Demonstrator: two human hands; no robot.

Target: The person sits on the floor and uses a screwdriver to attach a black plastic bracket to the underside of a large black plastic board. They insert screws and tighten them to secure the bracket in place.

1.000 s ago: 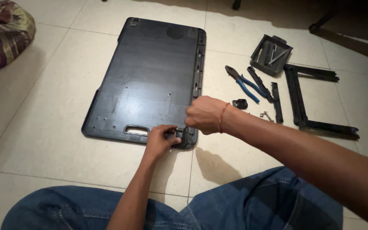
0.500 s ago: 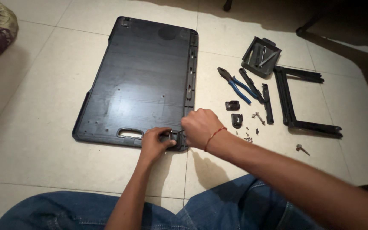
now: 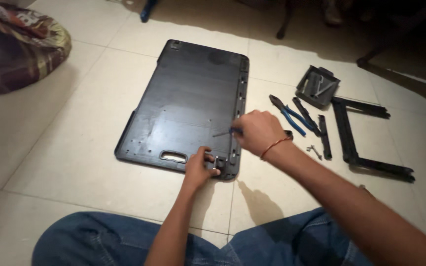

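— Black plastic, mostly: the big flat panel (image 3: 188, 106) lies face down on the tiled floor (image 3: 75, 162), long side running away from me. I'd judge it stiff and fairly light for its size, but broad enough to flex or crack if lifted by one corner.

— Where would you take hold of it?

— By the oval handle cut-out (image 3: 174, 156) on the near edge, or with a grip on both long sides. The smooth back looks slippery.

— And your hands?

— My left hand (image 3: 199, 168) is pinched narrow on a small fitting (image 3: 219, 162) at the near right corner, fingertips pressing down on it. My right hand (image 3: 258, 132) is closed around a screwdriver (image 3: 223, 132) with a blue grip, its shaft lying over the panel's right edge. Whether the tip sits in a screw, I cannot tell.

— What's lying around?

— To the right on the floor: blue-handled pliers (image 3: 287, 114), a small dark tray (image 3: 317, 87) with metal pieces in it, a black frame (image 3: 358, 133) of bars, a loose black bar (image 3: 324, 136), and a small spanner (image 3: 314, 150) just beside my wrist. A patterned cushion (image 3: 18, 49) sits well apart at the far left.

— Anything in the way?

— My own jeans-clad knees (image 3: 109, 241) crowd the near edge, and the loose bits on the right sit close to my forearm.
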